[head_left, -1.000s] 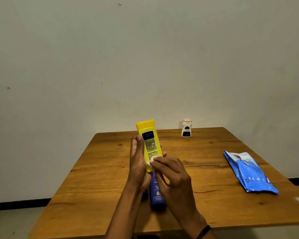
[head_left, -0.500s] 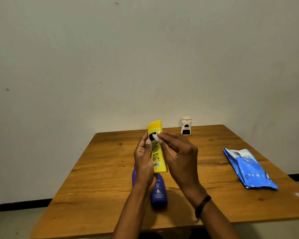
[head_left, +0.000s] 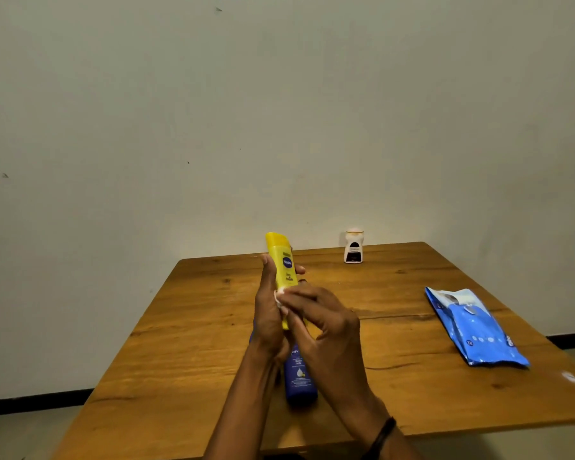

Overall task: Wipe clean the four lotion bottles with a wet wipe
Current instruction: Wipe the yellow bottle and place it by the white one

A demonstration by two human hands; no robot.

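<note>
Status: yellow bottle is upright above the table. Left grip is clamped round its lower body. Right grip pinches the wet wipe against the bottle's side. Suggest full-length strokes up to the cap, turning the bottle in the left grip to cover every face. Keep pressure light so it doesn't slip. Blue bottle lies just below, white bottle at the far edge.
</note>
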